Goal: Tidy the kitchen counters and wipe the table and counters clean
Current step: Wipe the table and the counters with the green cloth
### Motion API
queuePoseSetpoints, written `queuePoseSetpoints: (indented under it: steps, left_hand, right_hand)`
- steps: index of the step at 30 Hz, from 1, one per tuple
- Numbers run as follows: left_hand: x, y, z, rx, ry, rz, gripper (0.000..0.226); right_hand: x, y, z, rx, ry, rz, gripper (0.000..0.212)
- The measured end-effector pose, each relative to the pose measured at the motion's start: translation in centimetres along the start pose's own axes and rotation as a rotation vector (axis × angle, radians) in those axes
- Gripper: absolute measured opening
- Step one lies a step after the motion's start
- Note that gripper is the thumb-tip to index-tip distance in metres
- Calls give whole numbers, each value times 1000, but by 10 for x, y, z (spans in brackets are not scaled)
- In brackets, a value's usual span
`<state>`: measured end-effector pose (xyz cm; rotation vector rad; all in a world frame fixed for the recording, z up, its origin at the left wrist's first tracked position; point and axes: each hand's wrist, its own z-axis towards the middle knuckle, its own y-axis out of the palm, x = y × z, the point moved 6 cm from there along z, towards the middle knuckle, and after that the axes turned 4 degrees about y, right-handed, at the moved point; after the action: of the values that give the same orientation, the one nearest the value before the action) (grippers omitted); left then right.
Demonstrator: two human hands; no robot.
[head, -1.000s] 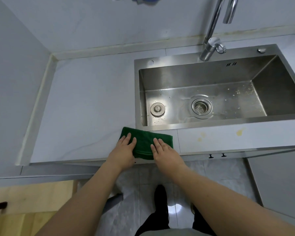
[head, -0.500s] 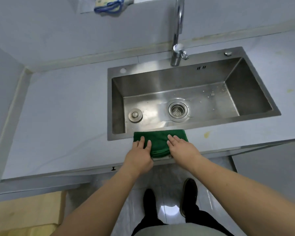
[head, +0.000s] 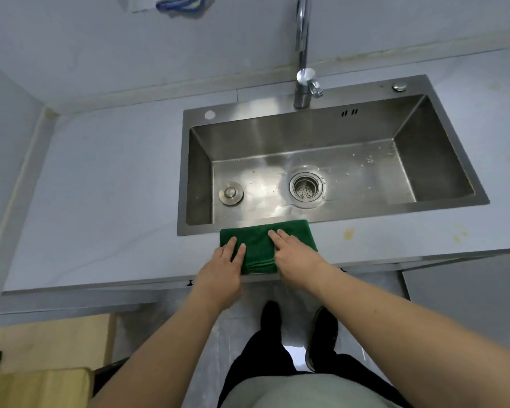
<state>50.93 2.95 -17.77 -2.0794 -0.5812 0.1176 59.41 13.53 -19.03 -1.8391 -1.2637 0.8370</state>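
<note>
1. Both hands flat on my feed: left hand (head: 223, 267) and right hand (head: 295, 256) press the green cloth (head: 261, 245) with straight fingers, nothing gripped.
2. Cloth sits folded on the counter (head: 106, 201) front strip, touching the sink (head: 333, 92) front rim.
3. Yellow stains (head: 349, 233) lie right of the cloth.

Left hand (head: 223, 265) and right hand (head: 295, 254) press a green cloth (head: 259, 245) flat beside the sink (head: 333, 92).
</note>
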Motion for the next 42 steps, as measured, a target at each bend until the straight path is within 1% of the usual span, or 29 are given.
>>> queuePoseSetpoints:
  steps: [4,7,9,13,17,20,24,28,33,37,39,42]
  left_hand:
    - [-20,1,-7,-22,-5,1,73]
    - [-16,-6,4,-5,-6,36,65]
    - [-10,-7,8,-17,-20,59,60]
    - [-2,-15,15,-38,-58,50,47]
    - [26,-26,25,-38,-37,14,41]
    - [67,-26,32,-75,-8,-4,51]
    - [131,-30,47,-83,48,-1,60]
    - [174,-26,59,-95,51,-11,68]
    - [172,-16,55,-54,33,-8,73]
    - [160,-11,47,-10,46,138,72]
    - [147,-10,41,14,31,184,73]
    - [133,-7,39,36,53,231,73]
  right_hand:
    - [-15,-9,10,40,36,78,52]
    - [-10,-9,7,107,35,158,55]
    - [-8,-9,3,114,44,213,56]
    - [-1,-7,2,110,48,152,55]
    - [25,1,-13,118,75,110,56]
    - [59,14,-39,104,113,83,58]
    - [115,25,-76,84,159,75,60]
    - [154,32,-98,76,184,96,63]
    - [153,31,-99,52,174,110,64]
    - [143,27,-91,33,157,84,63]
    - [134,19,-83,16,139,85,63]
    - [125,14,-74,1,150,97,64]
